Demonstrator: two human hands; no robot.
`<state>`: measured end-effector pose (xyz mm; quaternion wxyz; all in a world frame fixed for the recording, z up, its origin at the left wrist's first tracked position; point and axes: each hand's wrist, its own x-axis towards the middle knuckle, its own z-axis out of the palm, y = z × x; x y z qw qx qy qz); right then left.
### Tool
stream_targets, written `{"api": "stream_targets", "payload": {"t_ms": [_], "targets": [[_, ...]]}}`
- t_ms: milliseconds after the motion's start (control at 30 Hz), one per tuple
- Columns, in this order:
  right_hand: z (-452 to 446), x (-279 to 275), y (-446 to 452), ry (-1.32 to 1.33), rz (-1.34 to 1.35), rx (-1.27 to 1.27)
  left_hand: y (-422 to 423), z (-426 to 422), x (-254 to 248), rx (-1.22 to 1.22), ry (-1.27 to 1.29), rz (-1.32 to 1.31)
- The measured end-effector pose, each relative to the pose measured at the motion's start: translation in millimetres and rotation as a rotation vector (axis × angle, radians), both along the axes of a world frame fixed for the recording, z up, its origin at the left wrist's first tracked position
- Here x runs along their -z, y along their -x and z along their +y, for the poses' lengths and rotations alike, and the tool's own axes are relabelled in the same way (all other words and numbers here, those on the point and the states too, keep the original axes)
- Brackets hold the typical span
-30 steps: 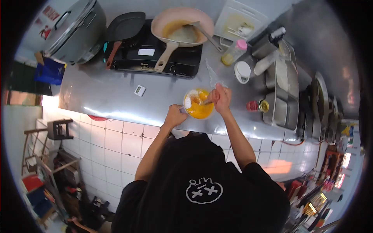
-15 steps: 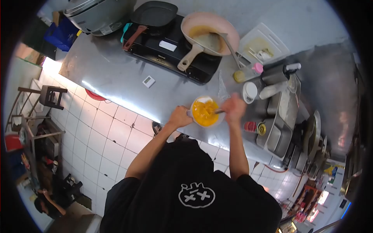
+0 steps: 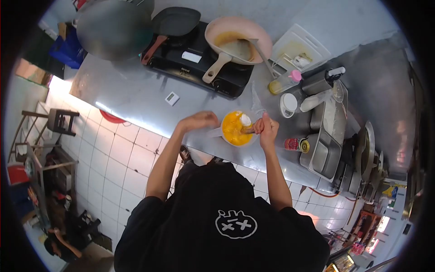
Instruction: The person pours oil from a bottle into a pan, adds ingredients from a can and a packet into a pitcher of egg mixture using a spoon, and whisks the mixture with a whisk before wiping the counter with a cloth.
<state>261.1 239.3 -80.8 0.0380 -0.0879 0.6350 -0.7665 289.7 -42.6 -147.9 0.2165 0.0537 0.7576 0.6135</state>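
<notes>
A cup (image 3: 234,128) with bright yellow liquid and a clump of white powder stands near the counter's front edge. Its pale handle (image 3: 215,133) points left, free of any hand. My left hand (image 3: 200,120) hovers just above and left of that handle, holding nothing, its fingers extended. On the cup's right side my right hand (image 3: 266,128) is closed round a utensil (image 3: 248,131), whose lower end dips into the yellow mix. What kind of utensil it is, I cannot tell.
Behind, a black stove (image 3: 181,75) carries a dark pan (image 3: 176,21) and a pink pan (image 3: 239,41). A timer (image 3: 172,98) lies left. At right are a pink-capped bottle (image 3: 285,82), white scale (image 3: 288,105), red can (image 3: 293,144) and metal trays (image 3: 324,156). A person (image 3: 61,245) is lower left.
My left hand has let go of the cup's handle and opened. My right hand still holds the utensil, while the white clump in the mix has shifted to the right.
</notes>
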Motion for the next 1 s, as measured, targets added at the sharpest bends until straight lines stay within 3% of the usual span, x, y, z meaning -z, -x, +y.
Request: {"api": "stream_targets", "payload": {"t_ms": [33,133,233,433,533,633,767,1000], "targets": [[-0.9,-1.0,-2.5,-0.027,-0.004,0.025,16.0,-4.4,-9.7,-0.050,0.002,-0.080],[-3.6,0.5,-9.7,-0.079,-0.025,0.087,80.9,21.2,18.5,-0.324,0.766,0.097],[-6.7,8.1,-16.8,-0.070,-0.031,0.105,105.8,40.7,20.3,-0.203,1.008,0.104],[-2.2,4.5,-22.8,0.049,-0.066,0.134,129.9,31.4,84.9,-0.387,0.911,0.238],[0.4,9.8,-23.1,0.089,-0.095,0.128,135.7,32.3,94.9,-0.634,-0.217,-0.484],[-1.3,9.6,-22.5,0.080,-0.101,0.130,128.4,43.1,97.7,-0.733,-0.440,-0.481],[-5.5,1.9,-19.8,0.044,-0.112,0.114,121.0,41.5,99.0,-0.720,-0.216,-0.274],[-9.1,5.1,-12.5,-0.003,-0.146,0.084,112.8,37.4,98.0,-0.722,-0.246,-0.244]]}}
